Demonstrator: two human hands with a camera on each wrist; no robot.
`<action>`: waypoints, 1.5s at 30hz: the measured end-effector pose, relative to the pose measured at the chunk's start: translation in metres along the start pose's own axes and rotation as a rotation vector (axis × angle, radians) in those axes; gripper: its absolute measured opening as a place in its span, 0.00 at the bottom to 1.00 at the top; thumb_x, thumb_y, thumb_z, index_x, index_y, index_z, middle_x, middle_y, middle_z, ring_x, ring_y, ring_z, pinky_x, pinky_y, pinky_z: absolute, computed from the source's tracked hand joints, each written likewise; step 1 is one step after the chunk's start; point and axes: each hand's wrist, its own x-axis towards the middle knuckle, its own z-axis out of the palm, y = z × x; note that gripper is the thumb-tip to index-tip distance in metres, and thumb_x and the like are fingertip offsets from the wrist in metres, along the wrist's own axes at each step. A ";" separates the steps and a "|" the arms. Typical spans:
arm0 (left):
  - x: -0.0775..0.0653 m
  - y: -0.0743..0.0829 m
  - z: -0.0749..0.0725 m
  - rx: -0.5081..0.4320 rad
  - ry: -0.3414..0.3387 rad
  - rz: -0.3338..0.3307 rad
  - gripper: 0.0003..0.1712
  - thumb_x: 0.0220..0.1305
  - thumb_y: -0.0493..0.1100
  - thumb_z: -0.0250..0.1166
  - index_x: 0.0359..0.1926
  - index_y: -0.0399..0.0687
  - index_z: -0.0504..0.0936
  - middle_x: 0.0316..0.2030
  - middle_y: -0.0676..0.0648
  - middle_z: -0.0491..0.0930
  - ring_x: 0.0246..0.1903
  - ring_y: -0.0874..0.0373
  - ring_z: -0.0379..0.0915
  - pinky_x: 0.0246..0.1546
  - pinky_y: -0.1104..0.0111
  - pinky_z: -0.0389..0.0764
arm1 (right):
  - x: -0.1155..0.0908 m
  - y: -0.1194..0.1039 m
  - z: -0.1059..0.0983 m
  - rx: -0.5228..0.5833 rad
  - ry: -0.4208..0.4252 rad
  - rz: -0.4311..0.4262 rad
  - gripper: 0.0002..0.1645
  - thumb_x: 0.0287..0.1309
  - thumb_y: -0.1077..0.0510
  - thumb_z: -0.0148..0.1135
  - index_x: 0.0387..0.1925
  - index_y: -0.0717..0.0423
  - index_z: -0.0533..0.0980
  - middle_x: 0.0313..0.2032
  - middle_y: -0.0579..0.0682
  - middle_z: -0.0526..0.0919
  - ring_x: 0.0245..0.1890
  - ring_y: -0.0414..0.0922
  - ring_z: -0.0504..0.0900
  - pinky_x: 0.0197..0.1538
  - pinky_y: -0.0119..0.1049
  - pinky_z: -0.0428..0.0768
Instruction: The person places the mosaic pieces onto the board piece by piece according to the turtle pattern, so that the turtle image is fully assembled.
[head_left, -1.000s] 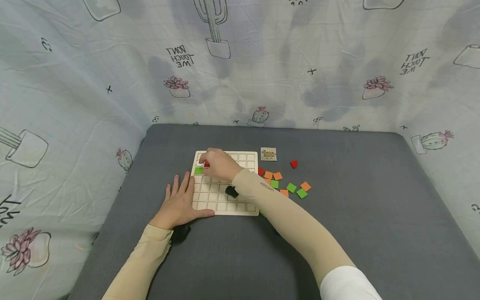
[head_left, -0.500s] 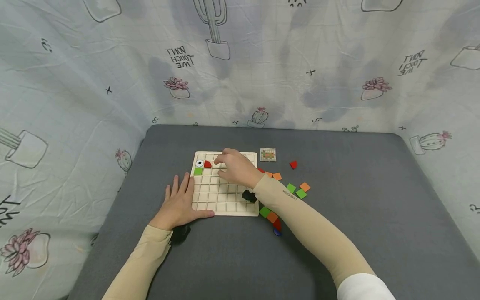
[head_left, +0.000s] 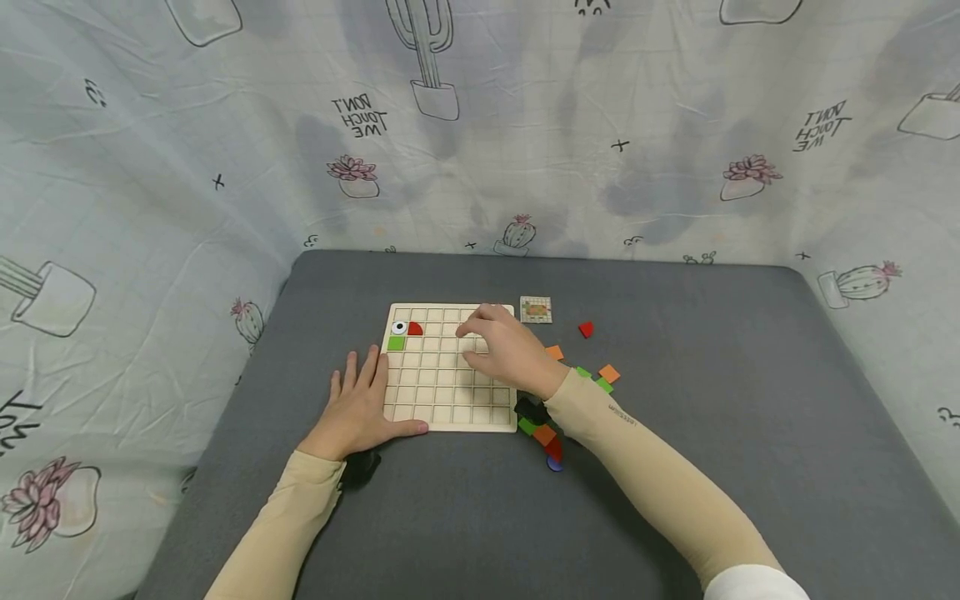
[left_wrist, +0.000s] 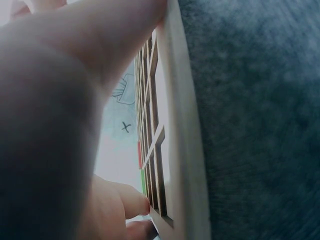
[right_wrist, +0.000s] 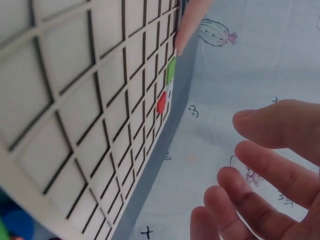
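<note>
A cream grid board (head_left: 442, 396) lies on the grey table. In its upper left cells sit a white disc with a black dot (head_left: 399, 328), a red quarter-round tile (head_left: 415, 329) and, below the disc, a green square tile (head_left: 396, 342). My left hand (head_left: 362, 410) rests spread at the board's left side, its thumb along the front edge. Over the board's right part hovers my right hand (head_left: 513, 348); in the right wrist view its fingers (right_wrist: 232, 182) are loosely bent with nothing between them.
Right of the board lie loose orange tiles (head_left: 609, 373), green tiles (head_left: 528, 427), a red tile (head_left: 587, 330) and a blue round piece (head_left: 554, 464), some partly behind the right arm. A small patterned card (head_left: 536, 310) lies near the board's upper right corner. Printed cloth (head_left: 562, 150) hangs behind the table.
My right hand has drawn away from the red tile and disc and moved right across the board, uncovering them. The left hand has stayed put.
</note>
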 end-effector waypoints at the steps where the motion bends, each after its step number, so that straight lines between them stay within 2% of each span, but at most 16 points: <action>1: 0.000 0.000 0.000 -0.001 0.001 0.001 0.82 0.48 0.82 0.70 0.82 0.31 0.43 0.82 0.29 0.38 0.80 0.24 0.29 0.73 0.28 0.41 | -0.004 0.001 0.000 0.006 0.008 -0.002 0.15 0.66 0.59 0.68 0.53 0.57 0.85 0.52 0.55 0.82 0.54 0.51 0.77 0.53 0.44 0.81; 10: 0.000 0.000 0.001 -0.013 0.000 0.001 0.82 0.48 0.82 0.70 0.82 0.31 0.43 0.82 0.30 0.38 0.80 0.24 0.28 0.74 0.28 0.40 | -0.035 0.012 -0.007 -0.016 0.087 -0.040 0.13 0.64 0.61 0.71 0.50 0.56 0.86 0.49 0.52 0.82 0.50 0.49 0.78 0.50 0.44 0.81; 18: -0.001 0.000 0.001 -0.019 -0.003 0.004 0.81 0.49 0.81 0.70 0.82 0.32 0.43 0.82 0.30 0.37 0.80 0.25 0.28 0.74 0.28 0.39 | -0.059 0.020 -0.011 -0.006 0.077 -0.006 0.16 0.62 0.59 0.74 0.51 0.58 0.85 0.52 0.53 0.82 0.52 0.50 0.78 0.52 0.45 0.82; 22: -0.001 -0.001 0.002 -0.012 0.001 0.008 0.81 0.49 0.82 0.70 0.82 0.31 0.44 0.82 0.30 0.37 0.80 0.24 0.28 0.73 0.27 0.40 | -0.067 0.023 -0.013 -0.003 0.086 0.015 0.17 0.62 0.59 0.74 0.52 0.58 0.85 0.53 0.53 0.82 0.54 0.50 0.79 0.54 0.46 0.83; 29: -0.001 -0.001 0.002 -0.004 0.009 0.017 0.81 0.49 0.82 0.69 0.82 0.31 0.44 0.82 0.30 0.38 0.80 0.24 0.29 0.73 0.27 0.41 | -0.081 0.028 -0.019 0.023 0.109 0.026 0.18 0.60 0.61 0.75 0.52 0.57 0.85 0.51 0.49 0.82 0.53 0.48 0.78 0.52 0.46 0.82; 32: -0.001 -0.001 0.002 -0.002 0.019 0.024 0.81 0.48 0.82 0.69 0.82 0.30 0.44 0.82 0.29 0.39 0.79 0.24 0.30 0.72 0.27 0.41 | -0.087 0.031 -0.021 0.032 0.113 0.038 0.17 0.60 0.61 0.75 0.51 0.56 0.85 0.51 0.48 0.82 0.52 0.48 0.78 0.48 0.43 0.81; 38: -0.001 -0.001 0.002 -0.010 0.011 0.019 0.81 0.49 0.81 0.70 0.82 0.31 0.44 0.82 0.30 0.38 0.80 0.25 0.28 0.73 0.28 0.40 | -0.100 0.038 -0.026 0.030 0.122 0.074 0.21 0.59 0.61 0.76 0.54 0.56 0.85 0.52 0.50 0.82 0.44 0.50 0.81 0.39 0.37 0.82; 45: 0.000 -0.001 0.001 -0.005 0.012 0.020 0.81 0.49 0.81 0.71 0.82 0.31 0.44 0.82 0.30 0.38 0.80 0.24 0.29 0.73 0.27 0.40 | -0.104 0.045 -0.027 0.024 0.128 0.098 0.19 0.59 0.61 0.75 0.53 0.56 0.85 0.52 0.50 0.83 0.48 0.53 0.81 0.42 0.40 0.82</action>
